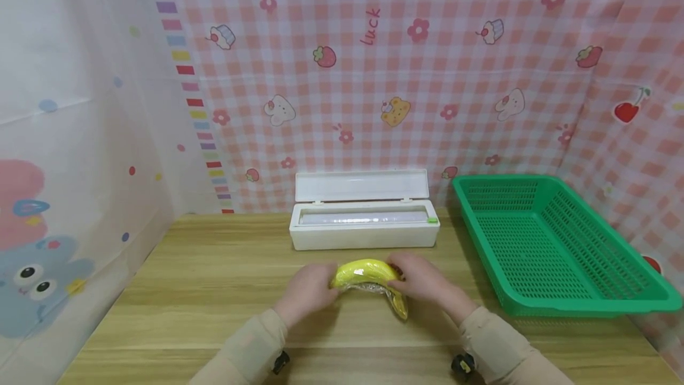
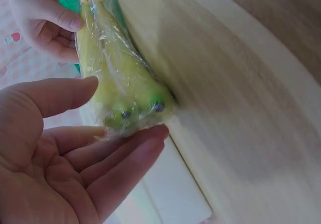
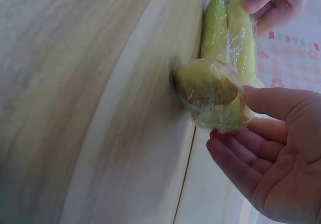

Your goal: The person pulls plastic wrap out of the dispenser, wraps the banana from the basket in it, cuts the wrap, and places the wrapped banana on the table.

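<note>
Two yellow bananas (image 1: 369,267) joined at the stem, wrapped in clear plastic film, lie between my hands just above or on the wooden table. My left hand (image 1: 309,289) holds their tip end. In the left wrist view, that hand's thumb lies along one side and its fingers curve under the dark tips. My right hand (image 1: 424,281) grips the stem end, with thumb and fingers on either side of it in the right wrist view. The stem (image 1: 398,305) bends down toward me. Film wrinkles loosely along the bananas' inner curve.
Behind the bananas stands a white cling film box (image 1: 366,238), its lid (image 1: 362,186) raised and a film roll (image 1: 363,218) inside. A green plastic basket (image 1: 582,305) stands at the right. Patterned cloth (image 1: 342,76) hangs behind the wooden table (image 1: 214,266).
</note>
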{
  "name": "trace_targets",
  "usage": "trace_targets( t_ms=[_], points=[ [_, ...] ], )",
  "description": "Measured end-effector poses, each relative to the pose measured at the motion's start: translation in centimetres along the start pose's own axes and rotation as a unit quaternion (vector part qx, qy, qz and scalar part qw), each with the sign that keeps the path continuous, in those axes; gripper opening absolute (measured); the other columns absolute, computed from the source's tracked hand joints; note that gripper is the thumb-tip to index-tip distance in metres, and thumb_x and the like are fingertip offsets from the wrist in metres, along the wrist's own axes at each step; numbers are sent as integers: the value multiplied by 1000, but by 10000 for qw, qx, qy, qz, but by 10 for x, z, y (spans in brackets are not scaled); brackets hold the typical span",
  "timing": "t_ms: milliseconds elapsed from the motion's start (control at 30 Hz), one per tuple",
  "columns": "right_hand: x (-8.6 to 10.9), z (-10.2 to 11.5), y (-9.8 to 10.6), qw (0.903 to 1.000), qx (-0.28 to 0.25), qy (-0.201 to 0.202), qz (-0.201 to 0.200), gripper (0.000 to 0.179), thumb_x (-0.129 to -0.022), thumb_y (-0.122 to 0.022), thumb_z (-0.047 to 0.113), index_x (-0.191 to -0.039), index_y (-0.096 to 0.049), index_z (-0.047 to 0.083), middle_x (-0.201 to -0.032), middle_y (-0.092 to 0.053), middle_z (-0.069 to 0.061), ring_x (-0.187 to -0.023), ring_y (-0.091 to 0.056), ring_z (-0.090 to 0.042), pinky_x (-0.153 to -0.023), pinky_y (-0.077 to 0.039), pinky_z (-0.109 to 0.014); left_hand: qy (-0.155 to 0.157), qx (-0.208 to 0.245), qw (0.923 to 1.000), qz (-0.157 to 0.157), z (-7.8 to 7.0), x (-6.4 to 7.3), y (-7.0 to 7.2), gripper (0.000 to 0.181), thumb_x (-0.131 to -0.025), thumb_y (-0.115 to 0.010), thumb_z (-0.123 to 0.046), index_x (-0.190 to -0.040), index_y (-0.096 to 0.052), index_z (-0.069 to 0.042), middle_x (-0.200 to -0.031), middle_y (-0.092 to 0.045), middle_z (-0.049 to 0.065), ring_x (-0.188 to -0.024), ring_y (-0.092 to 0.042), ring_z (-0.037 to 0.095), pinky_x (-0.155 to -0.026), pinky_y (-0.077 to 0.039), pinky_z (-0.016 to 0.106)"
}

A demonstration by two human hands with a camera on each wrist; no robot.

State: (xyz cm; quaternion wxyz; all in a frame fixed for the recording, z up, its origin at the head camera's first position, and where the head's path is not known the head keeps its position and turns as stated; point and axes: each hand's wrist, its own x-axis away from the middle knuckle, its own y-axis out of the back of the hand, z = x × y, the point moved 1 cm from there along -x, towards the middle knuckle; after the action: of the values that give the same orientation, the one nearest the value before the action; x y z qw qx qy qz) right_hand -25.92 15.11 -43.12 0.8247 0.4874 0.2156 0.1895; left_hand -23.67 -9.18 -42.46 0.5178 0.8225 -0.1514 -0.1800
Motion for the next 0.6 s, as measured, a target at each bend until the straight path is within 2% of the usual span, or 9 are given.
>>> trace_targets(
  t_ms=[233,367,500,600],
  points=[
    [3,-1,1,9994,-62,335,78,31,-84,-76,10,-112,-66,2,-94,-66,0,-85,-62,-15,-79,-56,-36,-94,59,9997,214,-1,4,7,20,-84,-77,-17,-82,-59,-11,-63,-49,-6,-57,-45,11,-54,-44,27],
    [5,-3,3,9992,-187,343,119,34,-87,-73,11,-118,-63,0,-103,-68,-8,-91,-65,-22,-83,-57,-41,-115,18,9997,233,0,6,11,17,-85,-76,-20,-89,-63,-9,-66,-54,-5,-60,-51,12,-58,-49,30],
    [8,-4,9,9991,-63,311,-279,40,-90,-71,13,-125,-60,-5,-117,-66,-20,-104,-64,-35,-92,-53,-51,14,-218,9996,-187,3,6,18,33,-90,-73,-24,-113,-67,-1,-90,-71,11,-78,-67,26,-71,-57,42],
    [11,-4,15,9951,284,258,-909,43,-90,-71,15,-126,-59,-5,-121,-64,-22,-111,-60,-39,-98,-49,-55,29,-349,9969,-710,6,6,22,47,-92,-70,-25,-128,-61,4,-115,-68,21,-101,-67,36,-86,-56,49]
  ],
)
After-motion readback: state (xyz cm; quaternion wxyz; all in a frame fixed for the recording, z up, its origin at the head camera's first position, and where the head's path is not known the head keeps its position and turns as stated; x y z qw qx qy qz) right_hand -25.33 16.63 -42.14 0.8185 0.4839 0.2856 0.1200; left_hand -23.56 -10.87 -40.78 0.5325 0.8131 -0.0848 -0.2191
